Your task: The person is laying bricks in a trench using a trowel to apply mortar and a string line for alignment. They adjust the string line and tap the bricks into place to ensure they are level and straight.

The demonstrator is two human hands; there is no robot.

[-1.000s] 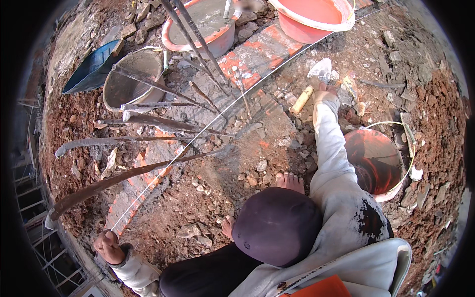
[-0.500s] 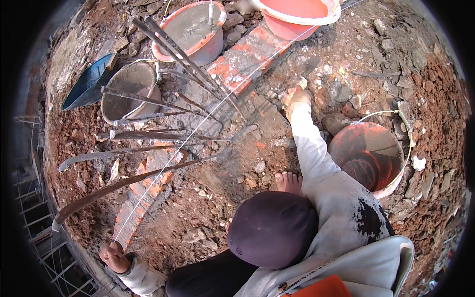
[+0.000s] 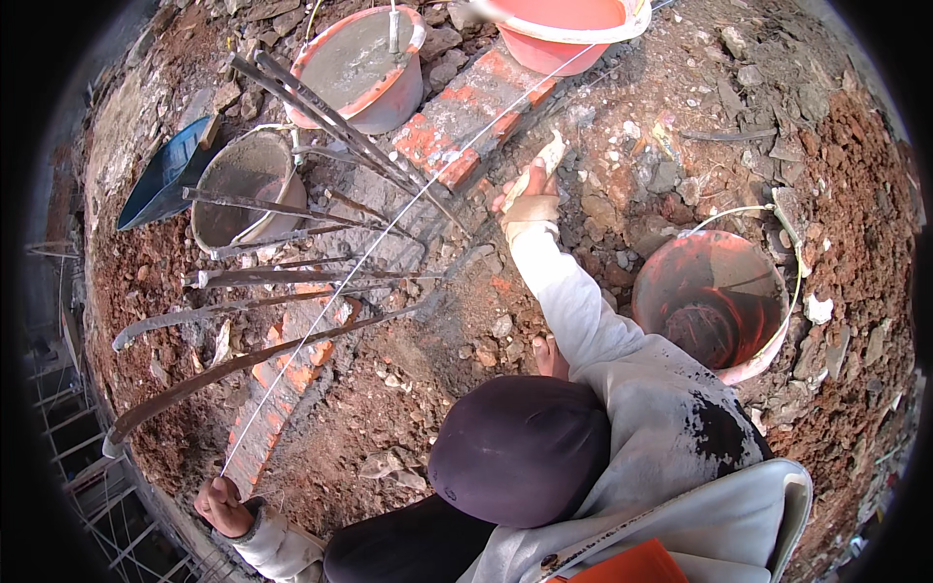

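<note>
- Your left fingers [image 3: 222, 494] pinch the white string [image 3: 391, 227]; a careless tug could snag it on dark bars [image 3: 224, 375] ahead of them.
- Your right fingers [image 3: 536, 179] clasp a pale tool [image 3: 553, 150], kind unclear; swinging leftward could knock the string just beside them.

Bright, hard daylight on my feed right now, glaring most off the right sleeve [image 3: 559, 277], which bleaches nearly to white, while the near, dark cap [image 3: 520, 452] gives back only a soft sheen and the taut string [image 3: 282, 375] reads as a thin, clean line. Shadow sits inside the bucket [image 3: 671, 291] on the right, though I can't pin down the sun's direction from here. I've got heavy fisheye bowing toward a black rim, the grid of bars [image 3: 83, 476] at left dim and soft, and a pale blur beside the far pink tub [image 3: 530, 47].
</note>
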